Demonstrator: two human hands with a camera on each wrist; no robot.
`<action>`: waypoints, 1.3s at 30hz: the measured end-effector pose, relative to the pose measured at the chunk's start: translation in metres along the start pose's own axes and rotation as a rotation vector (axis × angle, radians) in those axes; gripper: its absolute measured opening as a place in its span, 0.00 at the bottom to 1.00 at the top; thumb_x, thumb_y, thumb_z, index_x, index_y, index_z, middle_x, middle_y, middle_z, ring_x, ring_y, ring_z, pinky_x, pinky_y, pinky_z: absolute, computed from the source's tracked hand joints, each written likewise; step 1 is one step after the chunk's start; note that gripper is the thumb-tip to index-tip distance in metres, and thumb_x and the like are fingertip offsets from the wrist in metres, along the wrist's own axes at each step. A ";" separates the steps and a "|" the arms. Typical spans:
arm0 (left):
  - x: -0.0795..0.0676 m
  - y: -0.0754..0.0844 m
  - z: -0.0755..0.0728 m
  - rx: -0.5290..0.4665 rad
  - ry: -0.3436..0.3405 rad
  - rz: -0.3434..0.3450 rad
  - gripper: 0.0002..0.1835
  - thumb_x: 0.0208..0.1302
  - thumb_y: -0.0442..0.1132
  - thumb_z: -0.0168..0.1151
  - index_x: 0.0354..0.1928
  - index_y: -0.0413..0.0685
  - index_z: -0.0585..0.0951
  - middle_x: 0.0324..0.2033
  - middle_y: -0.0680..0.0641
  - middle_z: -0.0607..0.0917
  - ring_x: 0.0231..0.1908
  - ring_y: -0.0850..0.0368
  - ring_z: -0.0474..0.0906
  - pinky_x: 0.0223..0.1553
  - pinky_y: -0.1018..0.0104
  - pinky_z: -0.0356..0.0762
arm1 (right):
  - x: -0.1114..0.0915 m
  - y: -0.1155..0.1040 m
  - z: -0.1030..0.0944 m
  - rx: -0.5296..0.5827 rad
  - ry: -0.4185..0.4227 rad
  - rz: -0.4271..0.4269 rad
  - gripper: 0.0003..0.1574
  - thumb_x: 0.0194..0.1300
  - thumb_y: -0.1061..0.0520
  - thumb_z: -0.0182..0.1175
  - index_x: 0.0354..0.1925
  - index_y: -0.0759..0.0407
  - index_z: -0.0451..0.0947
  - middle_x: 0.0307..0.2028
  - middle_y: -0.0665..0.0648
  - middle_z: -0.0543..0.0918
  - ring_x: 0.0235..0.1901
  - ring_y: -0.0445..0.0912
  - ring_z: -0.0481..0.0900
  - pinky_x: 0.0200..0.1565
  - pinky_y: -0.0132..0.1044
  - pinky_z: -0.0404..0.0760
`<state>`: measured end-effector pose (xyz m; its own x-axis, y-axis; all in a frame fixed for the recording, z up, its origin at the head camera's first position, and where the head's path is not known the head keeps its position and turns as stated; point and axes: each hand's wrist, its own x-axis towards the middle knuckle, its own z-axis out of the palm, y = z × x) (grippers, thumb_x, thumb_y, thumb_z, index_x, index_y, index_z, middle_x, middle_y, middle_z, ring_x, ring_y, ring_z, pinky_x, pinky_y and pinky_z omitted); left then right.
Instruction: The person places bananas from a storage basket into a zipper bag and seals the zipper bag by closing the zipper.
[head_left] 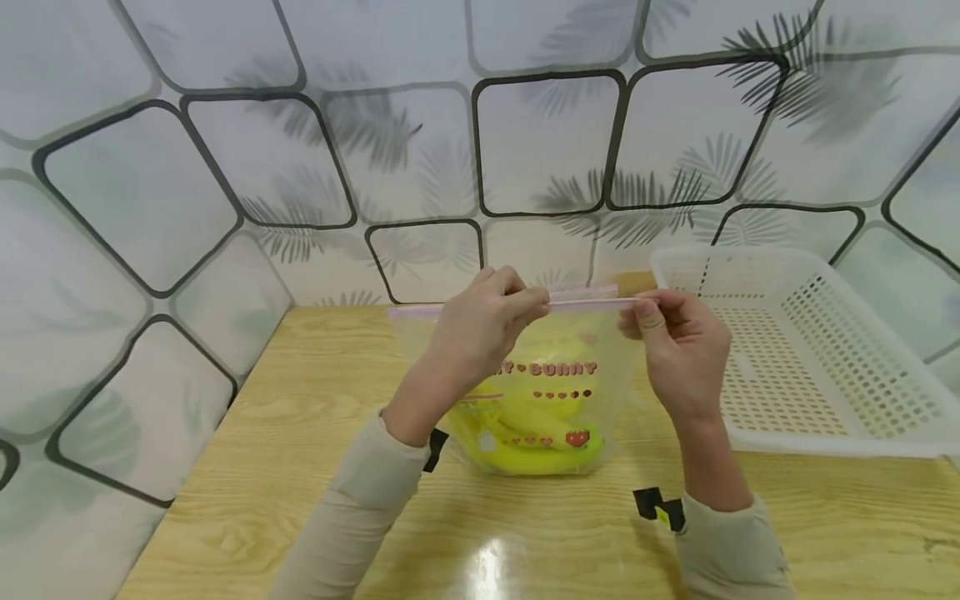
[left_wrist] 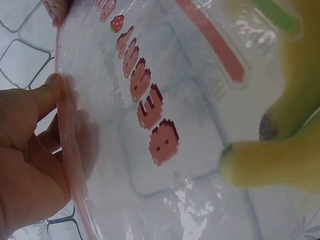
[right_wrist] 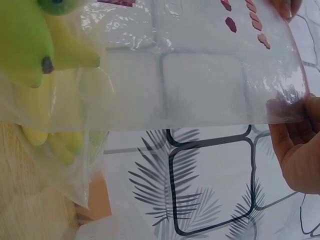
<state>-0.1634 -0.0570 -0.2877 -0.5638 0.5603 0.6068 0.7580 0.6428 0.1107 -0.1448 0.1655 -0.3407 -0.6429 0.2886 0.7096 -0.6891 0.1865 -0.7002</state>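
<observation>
A clear zip bag (head_left: 618, 375) with a pink zip edge and red printed lettering stands upright on the table. Yellow-green bananas (head_left: 536, 460) lie in its lower part. My left hand (head_left: 480, 325) pinches the zip edge near its middle, thumb on the near face in the left wrist view. At the bag's top right corner, my right hand (head_left: 686, 354) grips the same edge between thumb and fingers. In the right wrist view, another clear bag (right_wrist: 75, 187) with bananas shows behind the first one.
To the right stands a white perforated plastic basket (head_left: 832, 446). A brown piece (head_left: 633, 282), perhaps cardboard, shows behind the bag, beside the basket. The wooden table (head_left: 292, 467) meets a patterned backdrop (head_left: 551, 142) at the back and left.
</observation>
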 end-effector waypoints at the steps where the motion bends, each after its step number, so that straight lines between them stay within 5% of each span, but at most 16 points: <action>1: -0.001 -0.001 0.000 0.001 0.002 -0.002 0.08 0.71 0.43 0.59 0.43 0.54 0.86 0.32 0.50 0.78 0.33 0.54 0.71 0.27 0.67 0.74 | 0.000 0.000 0.000 0.011 0.004 0.002 0.08 0.66 0.69 0.60 0.35 0.80 0.78 0.26 0.47 0.85 0.27 0.36 0.84 0.34 0.26 0.83; 13: -0.008 -0.008 -0.008 0.010 -0.002 -0.045 0.07 0.70 0.42 0.60 0.42 0.53 0.86 0.34 0.49 0.80 0.35 0.52 0.74 0.31 0.65 0.75 | 0.000 0.001 0.002 0.055 0.043 -0.007 0.10 0.65 0.72 0.60 0.36 0.85 0.76 0.26 0.48 0.85 0.26 0.37 0.84 0.33 0.25 0.82; 39: -0.040 -0.033 -0.019 0.048 0.123 -0.029 0.07 0.66 0.35 0.64 0.43 0.45 0.88 0.33 0.46 0.80 0.34 0.48 0.73 0.30 0.61 0.73 | -0.001 0.005 0.001 0.144 0.053 0.023 0.09 0.64 0.73 0.61 0.34 0.84 0.75 0.24 0.50 0.85 0.26 0.38 0.84 0.32 0.25 0.82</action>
<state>-0.1599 -0.1099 -0.3008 -0.5385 0.4745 0.6963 0.7237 0.6837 0.0939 -0.1483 0.1652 -0.3444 -0.6432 0.3414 0.6854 -0.7175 0.0441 -0.6952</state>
